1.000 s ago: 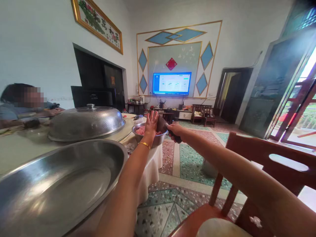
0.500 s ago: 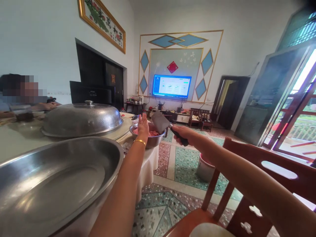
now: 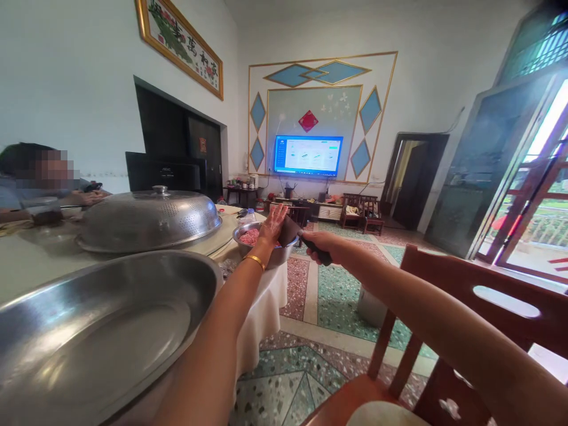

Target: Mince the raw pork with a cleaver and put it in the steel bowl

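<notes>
My right hand (image 3: 323,245) is closed around the black handle of a cleaver (image 3: 290,230), whose broad blade stands tilted above the right rim of a metal bowl (image 3: 276,255). My left hand (image 3: 272,226), wearing a gold bangle at the wrist, is over the bowl with its fingers stretched out. Its fingertips are at the blade's near side, and I cannot tell whether they press on it. Pink minced meat (image 3: 249,236) shows in the left part of the bowl. The hand and blade hide the rest.
A large steel basin (image 3: 195,278) and a domed perforated lid (image 3: 146,216) sit on the cloth-covered table (image 3: 261,325) at left. A person (image 3: 31,171) sits beyond. A red wooden chair (image 3: 444,266) stands at right. Behind it, a pail (image 3: 371,307) is on the floor.
My left hand has moved right, from above the middle of the bowl to beside the blade. The cleaver has dropped slightly lower and its blade has turned.
</notes>
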The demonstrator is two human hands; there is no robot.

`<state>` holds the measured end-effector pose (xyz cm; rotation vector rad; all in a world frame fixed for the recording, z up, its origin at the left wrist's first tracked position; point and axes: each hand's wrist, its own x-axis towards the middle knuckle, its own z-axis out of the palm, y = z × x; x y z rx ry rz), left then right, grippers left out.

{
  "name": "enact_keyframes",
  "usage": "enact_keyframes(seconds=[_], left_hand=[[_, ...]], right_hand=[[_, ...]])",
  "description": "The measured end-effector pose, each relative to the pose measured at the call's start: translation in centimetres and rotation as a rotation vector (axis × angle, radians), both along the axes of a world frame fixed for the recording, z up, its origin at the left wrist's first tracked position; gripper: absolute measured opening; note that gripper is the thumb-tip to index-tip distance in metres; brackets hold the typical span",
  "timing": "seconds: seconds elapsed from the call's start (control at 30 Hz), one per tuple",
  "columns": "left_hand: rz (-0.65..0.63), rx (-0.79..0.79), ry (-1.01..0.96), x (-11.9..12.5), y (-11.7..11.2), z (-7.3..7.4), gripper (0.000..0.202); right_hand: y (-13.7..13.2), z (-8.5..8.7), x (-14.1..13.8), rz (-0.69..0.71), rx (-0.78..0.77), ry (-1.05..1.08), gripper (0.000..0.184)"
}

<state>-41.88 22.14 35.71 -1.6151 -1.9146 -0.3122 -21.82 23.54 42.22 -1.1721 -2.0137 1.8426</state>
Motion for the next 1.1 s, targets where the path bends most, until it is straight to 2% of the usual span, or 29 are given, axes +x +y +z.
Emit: enact_keyframes(seconds=[0.17, 0.3, 0.4, 0.47, 0.53, 0.6, 0.67, 0.83, 0.97, 1.1], left_hand=[[-0.061, 0.086, -0.048, -2.4, -0.1, -0.7, 0.068], [-0.027, 0.12, -0.139, -4.4, -0.2, -1.7, 0.065], [0.065, 0.118, -0.197, -5.4, -0.7, -1.7, 0.06], [0.134, 0.12, -0.212, -5.4, -1.3, -1.2, 0.058], [0.183, 0.119, -0.194, -4.8, -2.0, -0.4, 0.057], [0.209, 0.118, -0.161, -3.7, -2.5, 0.4, 0.058], [0.209, 0.115, -0.143, -2.2, -2.6, 1.0, 0.058], [0.119, 0.062, -0.142, 0.7, -1.2, 1.4, 0.059], [0.104, 0.086, -0.166, 0.8, -0.5, 0.8, 0.057], [0.144, 0.077, -0.2, -0.4, -1.1, 0.2, 0.058]], right_hand=[[0.0, 1.3, 1.8, 0.008, -0.048, 0.041, 0.024], [0.4, 2.3, 3.3, 0.005, -0.012, 0.061, 0.022], [0.9, 2.3, 3.9, 0.018, 0.187, 0.046, 0.021], [1.2, 2.1, 4.1, 0.043, 0.397, 0.048, 0.018], [1.3, 1.8, 4.0, 0.067, 0.518, 0.038, 0.017], [1.1, 1.4, 3.8, 0.06, 0.488, 0.012, 0.019], [0.8, 1.0, 3.4, 0.033, 0.39, -0.004, 0.022], [0.3, -0.2, 1.9, 0.02, 0.202, 0.004, 0.025], [0.3, -0.2, 1.8, 0.032, 0.104, 0.039, 0.025], [0.3, 0.7, 2.7, 0.004, 0.044, 0.051, 0.021]])
